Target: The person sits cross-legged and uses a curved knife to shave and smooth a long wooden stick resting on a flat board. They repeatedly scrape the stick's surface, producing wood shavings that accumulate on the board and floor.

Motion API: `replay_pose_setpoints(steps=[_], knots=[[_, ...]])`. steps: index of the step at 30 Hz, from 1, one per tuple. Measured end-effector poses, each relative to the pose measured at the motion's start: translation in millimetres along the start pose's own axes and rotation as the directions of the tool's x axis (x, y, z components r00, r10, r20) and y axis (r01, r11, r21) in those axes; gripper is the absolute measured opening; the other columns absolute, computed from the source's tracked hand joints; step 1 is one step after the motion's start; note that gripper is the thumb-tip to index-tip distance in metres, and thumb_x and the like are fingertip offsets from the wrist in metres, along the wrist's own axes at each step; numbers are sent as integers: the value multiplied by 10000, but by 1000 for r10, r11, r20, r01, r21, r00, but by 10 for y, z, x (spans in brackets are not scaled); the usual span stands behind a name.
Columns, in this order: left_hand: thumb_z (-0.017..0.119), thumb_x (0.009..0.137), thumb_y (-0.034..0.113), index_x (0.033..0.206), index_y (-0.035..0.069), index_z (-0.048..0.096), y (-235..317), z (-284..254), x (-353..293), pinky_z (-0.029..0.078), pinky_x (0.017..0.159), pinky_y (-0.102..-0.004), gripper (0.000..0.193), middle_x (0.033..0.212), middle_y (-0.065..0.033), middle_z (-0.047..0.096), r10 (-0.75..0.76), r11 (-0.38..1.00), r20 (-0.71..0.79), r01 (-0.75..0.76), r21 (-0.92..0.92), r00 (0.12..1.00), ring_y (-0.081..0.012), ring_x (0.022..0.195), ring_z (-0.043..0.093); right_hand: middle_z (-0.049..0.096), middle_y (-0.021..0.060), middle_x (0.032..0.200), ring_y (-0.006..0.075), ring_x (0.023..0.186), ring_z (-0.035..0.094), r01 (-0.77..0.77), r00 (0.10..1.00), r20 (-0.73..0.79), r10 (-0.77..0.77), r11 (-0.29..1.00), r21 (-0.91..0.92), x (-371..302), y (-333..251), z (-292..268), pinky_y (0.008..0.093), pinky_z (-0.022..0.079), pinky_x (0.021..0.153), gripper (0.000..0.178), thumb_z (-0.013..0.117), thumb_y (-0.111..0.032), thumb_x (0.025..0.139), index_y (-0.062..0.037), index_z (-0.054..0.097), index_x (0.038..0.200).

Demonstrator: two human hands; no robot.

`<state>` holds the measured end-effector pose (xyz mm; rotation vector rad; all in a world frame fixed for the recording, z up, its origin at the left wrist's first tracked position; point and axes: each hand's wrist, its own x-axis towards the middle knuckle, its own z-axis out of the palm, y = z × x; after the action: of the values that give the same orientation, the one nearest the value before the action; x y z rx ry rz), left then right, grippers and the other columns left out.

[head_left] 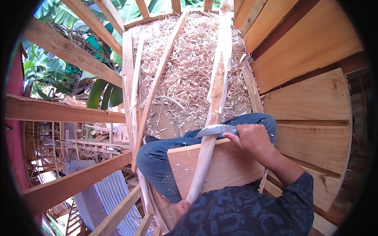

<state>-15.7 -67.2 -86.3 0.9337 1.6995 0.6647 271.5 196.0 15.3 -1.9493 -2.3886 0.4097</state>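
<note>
My right hand (252, 138) is closed around the handle of a knife with a curved grey blade (216, 130). The blade lies across a long peeled wooden pole (215, 98), its tip pointing left. The pole slants from the far edge of the floor over a flat wooden board (228, 167) on my lap and down to my body. At the pole's near end my left hand (182, 207) grips it; only part of that hand shows, the rest being hidden by my patterned dark shirt. The pole's upper side looks freshly shaved around the blade.
Curled wood shavings (189, 67) cover much of the floor ahead. Long wooden strips (161, 72) lie to the left of the pole. Slatted railing (67, 108) stands at left, with corrugated metal sheets (114, 192) below. A plank wall (311, 98) rises at right.
</note>
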Motion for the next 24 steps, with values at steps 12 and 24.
replay_pose_setpoints(steps=[12, 24], knots=[[464, 908, 501, 755, -33, 632, 167, -12, -46, 412, 492, -357, 581, 524, -111, 542, -13, 999, -45, 15, 32, 999, -157, 528, 548, 568, 189, 547, 356, 543, 603, -73, 992, -114, 61, 992, -98, 389, 252, -83, 417, 479, 512, 619, 542, -571, 845, -4, 612, 608], [488, 903, 497, 796, -50, 653, -229, 21, -76, 443, 521, -336, 581, 564, -109, 588, -45, 997, 17, 46, -58, 999, -149, 568, 576, 603, 150, 556, 309, 517, 624, 70, 988, 143, -54, 992, -108, 16, -266, -121, 398, 485, 473, 614, 488, -565, 879, -29, 634, 619]])
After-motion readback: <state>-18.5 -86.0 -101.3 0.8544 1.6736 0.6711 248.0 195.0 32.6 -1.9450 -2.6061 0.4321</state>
